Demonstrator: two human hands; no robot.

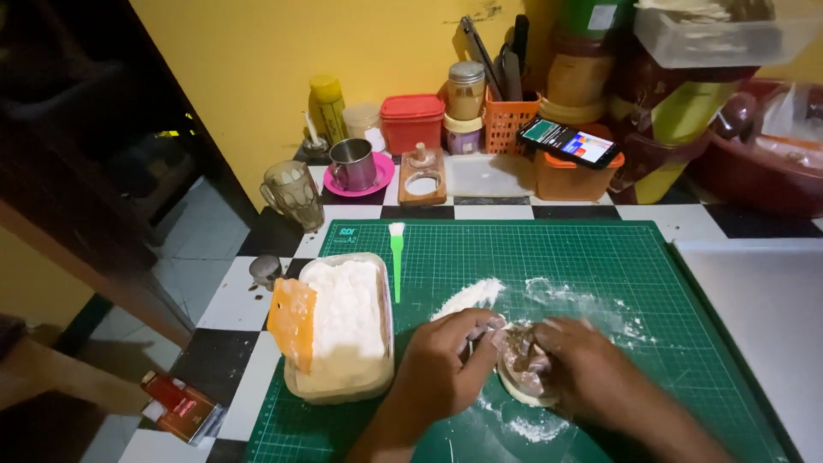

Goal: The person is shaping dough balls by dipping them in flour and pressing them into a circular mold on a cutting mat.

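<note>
A floured green mat on a checkered counter is seen below a yellow wall; a dough disc is pinched between the curled left hand and right hand

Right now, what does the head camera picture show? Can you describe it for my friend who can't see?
Two bare hands, left hand and right hand, press a pale dough disc with brown filling on a floury green cutting mat. Left of them sit a plastic tub of flour, an orange scraper and a green brush.
</note>
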